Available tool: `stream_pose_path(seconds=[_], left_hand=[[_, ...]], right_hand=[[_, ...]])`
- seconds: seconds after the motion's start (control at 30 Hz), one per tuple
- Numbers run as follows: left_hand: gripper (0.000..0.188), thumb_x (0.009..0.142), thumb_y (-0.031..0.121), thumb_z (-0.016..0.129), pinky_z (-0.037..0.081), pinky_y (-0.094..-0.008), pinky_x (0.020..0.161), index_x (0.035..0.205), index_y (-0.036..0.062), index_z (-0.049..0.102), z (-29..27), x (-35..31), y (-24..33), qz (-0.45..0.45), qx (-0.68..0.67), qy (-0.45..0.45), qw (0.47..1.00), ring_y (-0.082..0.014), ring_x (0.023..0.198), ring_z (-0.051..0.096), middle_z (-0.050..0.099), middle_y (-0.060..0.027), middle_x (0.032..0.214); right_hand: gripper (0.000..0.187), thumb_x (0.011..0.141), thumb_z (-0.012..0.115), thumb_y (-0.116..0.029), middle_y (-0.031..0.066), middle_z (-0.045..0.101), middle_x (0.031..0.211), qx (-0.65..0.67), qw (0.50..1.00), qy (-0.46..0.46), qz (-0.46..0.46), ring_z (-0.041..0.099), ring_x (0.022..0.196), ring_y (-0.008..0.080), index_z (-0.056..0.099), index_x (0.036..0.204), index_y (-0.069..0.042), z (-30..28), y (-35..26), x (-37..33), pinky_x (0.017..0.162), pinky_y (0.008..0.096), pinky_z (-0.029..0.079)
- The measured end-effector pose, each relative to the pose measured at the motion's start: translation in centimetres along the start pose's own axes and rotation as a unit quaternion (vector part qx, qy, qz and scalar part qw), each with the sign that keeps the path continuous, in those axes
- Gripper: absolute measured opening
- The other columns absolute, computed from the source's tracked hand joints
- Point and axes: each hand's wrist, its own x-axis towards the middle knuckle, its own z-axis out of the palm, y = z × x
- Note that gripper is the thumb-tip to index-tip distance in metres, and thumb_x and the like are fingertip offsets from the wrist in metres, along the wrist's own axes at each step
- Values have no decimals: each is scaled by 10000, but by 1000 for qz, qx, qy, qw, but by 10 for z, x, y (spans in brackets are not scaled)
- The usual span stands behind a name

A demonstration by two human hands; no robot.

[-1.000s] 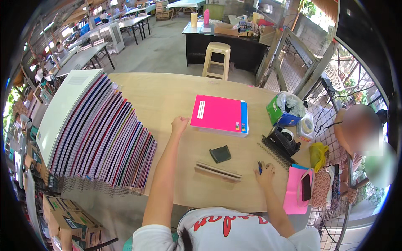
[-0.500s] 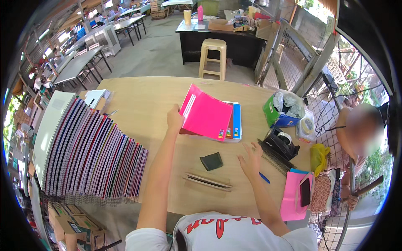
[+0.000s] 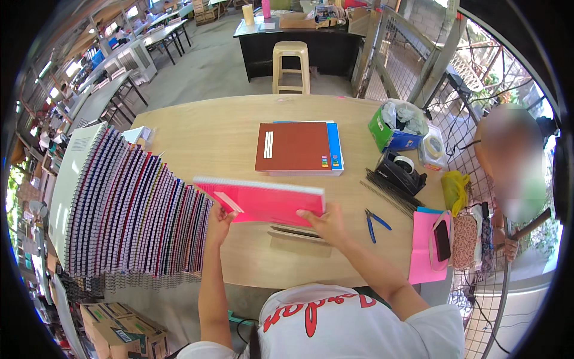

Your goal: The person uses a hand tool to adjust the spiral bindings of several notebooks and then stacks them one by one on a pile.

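A bright pink spiral notebook (image 3: 269,200) is held in both my hands above the near half of the table, its pale coil edge turned upward. My left hand (image 3: 220,224) pinches its lower left corner, beside the white label lines. At the right end, my right hand (image 3: 324,221) grips it with the thumb on the cover. Beyond it lies a small stack topped by a brown notebook (image 3: 294,146), with a blue notebook (image 3: 335,148) showing at its right side. Thin flat strips (image 3: 299,236) lie just below the pink notebook.
A long row of spiral notebooks (image 3: 128,209) fills the left side. To the right are blue-handled pliers (image 3: 376,224), black coils (image 3: 391,190), a tape dispenser (image 3: 399,173), a box of crumpled plastic (image 3: 397,127), a pink folder (image 3: 423,254) and a phone (image 3: 442,240). A person (image 3: 511,155) sits beyond the mesh.
The pink notebook has come off the stack toward me and turned coil-up, uncovering the brown one. My right hand has moved left and taken hold of it. The dark square piece is no longer visible.
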Motion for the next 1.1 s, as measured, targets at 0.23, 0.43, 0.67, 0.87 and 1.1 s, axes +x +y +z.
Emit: stream_pose_path(seconds=[0.23, 0.43, 0.67, 0.87, 1.1], left_hand=[[340, 818, -91, 705, 465, -249, 795, 1111, 53, 609, -29, -16, -51, -10, -82, 26, 996, -94, 884, 594, 665, 1, 991], [382, 807, -108, 700, 475, -257, 847, 1131, 69, 601, -14, -14, -50, -17, -106, 24, 994, -106, 917, 610, 670, 4, 1021], [352, 833, -76, 692, 482, -262, 848, 1134, 74, 586, 8, -19, -76, -19, -54, -19, 998, -105, 975, 609, 668, -6, 1079], [377, 883, -18, 662, 500, -292, 861, 1230, 80, 552, 74, -48, -91, -56, -134, -81, 986, -125, 1006, 605, 650, -20, 1128], [690, 860, 125, 632, 185, -512, 1191, 1489, 29, 365, 135, -97, 35, 233, 146, 182, 944, -312, 1471, 249, 350, -277, 1518]], right_hand=[[237, 885, 739, -152, 202, 676, 788, -63, 992, -90, -55, 574, 613, 226, 721, 1081, -21, 36, -6, -6, 627, 337, 486], [250, 884, 740, -162, 204, 677, 784, -63, 987, -46, -142, 573, 606, 223, 718, 1097, -32, 36, 24, -11, 626, 342, 488], [256, 878, 753, -176, 171, 716, 808, -103, 993, -52, -29, 627, 615, 195, 726, 1083, -24, 11, 30, -19, 617, 347, 498], [359, 841, 802, -186, 48, 753, 1013, 46, 999, -11, -23, 691, 884, 179, 709, 1164, -59, -45, 143, -48, 822, 324, 545], [462, 803, 818, -136, 54, 700, 1192, 39, 999, -38, 6, 641, 1096, 192, 661, 1236, -96, -59, 183, -65, 965, 361, 504]])
